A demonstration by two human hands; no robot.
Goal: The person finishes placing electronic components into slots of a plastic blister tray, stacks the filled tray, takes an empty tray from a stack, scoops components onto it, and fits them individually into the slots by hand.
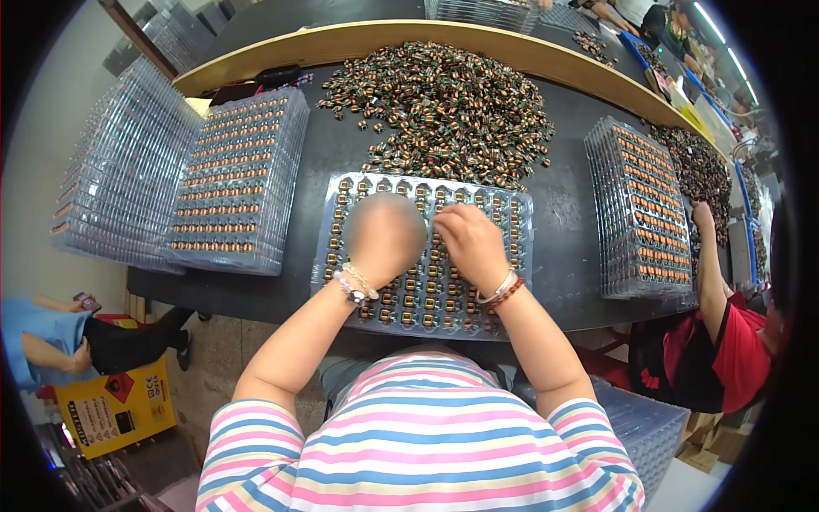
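Note:
A clear plastic tray lies before me on the dark table, its pockets holding rows of small copper-wound coils. Over its left middle is my left hand, whose fingers are smeared by a blur. My right hand is over the tray's upper middle, fingers bent and closed together at the pockets. Whatever its fingertips hold is hidden or too small to make out. Just beyond the tray spreads a big heap of loose coils.
Stacks of coil-filled trays stand at the left and right, beside a taller tray stack at far left. A wooden rail borders the table's far side. At right, a person in red reaches toward another coil heap.

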